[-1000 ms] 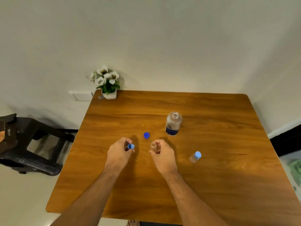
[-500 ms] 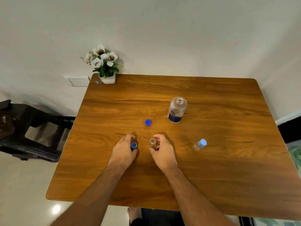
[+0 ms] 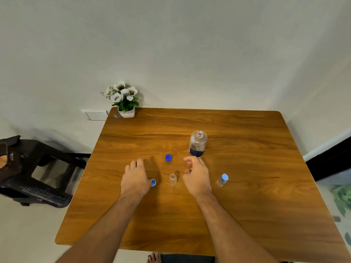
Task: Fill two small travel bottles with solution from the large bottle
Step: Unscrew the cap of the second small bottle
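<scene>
The small clear plastic travel bottle [image 3: 173, 179] with its mouth uncapped now stands by itself on the wooden table [image 3: 247, 205], between the two hands and touched by neither; half a second ago the right hand was holding it upright, and now that hand [image 3: 196, 176] has let go and lifted off toward the back, its fingers [image 3: 188, 160] loosely curled around nothing. The little light-blue cap [image 3: 153, 182] that the left hand was pinching a moment ago lies on the table just beside the thumb side of the left hand [image 3: 135, 178], which rests flat with its fingers spread and released. So the first small bottle looks opened and parked, cap set aside, ready to be filled. The right hand is now near the large clear solution bottle with the dark blue label [image 3: 197, 144], which stands open and upright further back, its darker blue cap [image 3: 168, 157] lying apart on the table between the hands. My guess is the pour comes next. The second small travel bottle with a light-blue cap [image 3: 222, 180] stands off to the right, closed and untouched, so that one has yet to be dealt with. A white pot of white flowers [image 3: 125, 103] sits in the far left corner, well away from it all
</scene>
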{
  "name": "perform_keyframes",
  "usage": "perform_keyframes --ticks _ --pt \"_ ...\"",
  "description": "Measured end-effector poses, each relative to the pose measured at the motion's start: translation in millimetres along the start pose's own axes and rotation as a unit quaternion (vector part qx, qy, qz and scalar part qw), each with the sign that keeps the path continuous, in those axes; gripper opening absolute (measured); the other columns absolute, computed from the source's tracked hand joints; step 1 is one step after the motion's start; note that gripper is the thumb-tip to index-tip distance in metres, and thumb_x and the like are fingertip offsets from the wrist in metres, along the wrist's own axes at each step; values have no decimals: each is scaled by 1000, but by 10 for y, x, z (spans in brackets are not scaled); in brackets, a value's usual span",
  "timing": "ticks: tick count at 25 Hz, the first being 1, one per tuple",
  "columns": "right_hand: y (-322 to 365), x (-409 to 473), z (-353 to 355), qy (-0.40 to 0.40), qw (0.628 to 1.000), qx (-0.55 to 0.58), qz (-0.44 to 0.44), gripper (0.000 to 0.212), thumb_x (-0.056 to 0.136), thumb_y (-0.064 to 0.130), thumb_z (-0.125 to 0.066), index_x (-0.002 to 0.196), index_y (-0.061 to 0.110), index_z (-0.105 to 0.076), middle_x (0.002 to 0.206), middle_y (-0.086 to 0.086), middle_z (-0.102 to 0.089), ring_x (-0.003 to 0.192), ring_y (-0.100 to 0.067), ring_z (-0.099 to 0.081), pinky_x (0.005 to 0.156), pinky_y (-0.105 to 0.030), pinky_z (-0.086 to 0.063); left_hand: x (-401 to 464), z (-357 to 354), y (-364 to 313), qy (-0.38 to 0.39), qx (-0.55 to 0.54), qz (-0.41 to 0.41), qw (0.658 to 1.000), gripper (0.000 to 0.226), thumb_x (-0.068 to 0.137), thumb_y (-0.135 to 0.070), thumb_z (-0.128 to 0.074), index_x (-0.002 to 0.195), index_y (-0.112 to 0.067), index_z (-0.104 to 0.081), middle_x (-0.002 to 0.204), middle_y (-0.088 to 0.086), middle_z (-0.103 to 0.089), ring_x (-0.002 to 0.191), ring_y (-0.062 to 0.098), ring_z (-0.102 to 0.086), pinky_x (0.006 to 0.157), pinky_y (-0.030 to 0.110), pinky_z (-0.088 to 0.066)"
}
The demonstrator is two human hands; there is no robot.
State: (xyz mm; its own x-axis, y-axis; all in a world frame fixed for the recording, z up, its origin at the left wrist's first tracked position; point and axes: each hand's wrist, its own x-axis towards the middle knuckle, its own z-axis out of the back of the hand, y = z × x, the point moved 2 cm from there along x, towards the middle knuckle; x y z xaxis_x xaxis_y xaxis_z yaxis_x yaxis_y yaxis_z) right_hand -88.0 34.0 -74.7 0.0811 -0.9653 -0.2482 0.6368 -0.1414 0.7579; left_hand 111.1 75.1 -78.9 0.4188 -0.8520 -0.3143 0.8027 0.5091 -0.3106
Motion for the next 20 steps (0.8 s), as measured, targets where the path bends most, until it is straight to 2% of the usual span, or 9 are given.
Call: perform_keyframes --ticks 2,5,8,10,12,15,18,20 --pt "33 76 196 -36 999 -10 31 39 90 -1 -59 120 22 -64 119 4 -61 105 -8 -59 92 -28 -55 -14 124 -226 -22 -41 -48 998 74 84 -4 -67 147 -26 -36 137 0 -51 127 19 -43 108 37 -44" --pt "-1 187 564 -68 996 -10 49 27 92 2 -61 111 19 -68 114 3 -66 102 -8 -61 90 -24 -53 -66 179 -653 25 -88 -113 989 67 85 -1 -64 141 -31 -43 130 -6 -53 119 11 -45 107 36 -45" --pt "-192 227 984 -89 995 1 34 36 89 -6 -57 112 20 -68 114 5 -66 105 -8 -60 91 -23 -50 -144 45 -1050 47 -97 -168 980 64 86 -1 -65 138 -34 -46 124 -12 -50 112 6 -45 99 25 -46" --pt "-428 230 1195 -90 996 -14 7 46 86 -12 -54 118 18 -67 118 3 -66 109 -10 -59 89 -19 -47 -175 -103 -1255 47 -87 -215 972 54 92 -4 -58 137 -32 -48 120 -13 -51 111 4 -44 101 24 -44" --pt "-708 199 1276 -61 997 -25 -40 53 84 -12 -54 127 17 -64 126 2 -64 116 -12 -58 87 -15 -42 -218 -253 -1437 67 -87 -239 965 50 93 -7 -57 136 -32 -50 118 -13 -50 112 4 -44 103 24 -41" --pt "-1051 126 1121 10 997 -38 -69 58 81 -5 -64 135 17 -58 131 1 -64 122 -14 -59 94 -17 -41 -281 -496 -1644 115 -86 -248 958 55 91 -9 -64 137 -35 -49 121 -16 -50 114 3 -46 102 21 -39" --pt "-1228 78 818 59 995 7 -83 62 82 5 -75 138 19 -54 130 2 -64 120 -15 -60 101 -28 -49 -313 -712 -1749 165 -89 -260 947 66 85 -9 -70 139 -40 -48 129 -19 -49 121 4 -46 108 29 -43" --pt "-1293 79 647 59 995 8 -77 53 85 10 -74 134 21 -58 126 4 -65 117 -15 -61 101 -34 -51 -332 -802 -1780 191 -92 -265 941 66 83 -8 -72 136 -43 -52 132 -17 -51 124 5 -45 108 32 -42"
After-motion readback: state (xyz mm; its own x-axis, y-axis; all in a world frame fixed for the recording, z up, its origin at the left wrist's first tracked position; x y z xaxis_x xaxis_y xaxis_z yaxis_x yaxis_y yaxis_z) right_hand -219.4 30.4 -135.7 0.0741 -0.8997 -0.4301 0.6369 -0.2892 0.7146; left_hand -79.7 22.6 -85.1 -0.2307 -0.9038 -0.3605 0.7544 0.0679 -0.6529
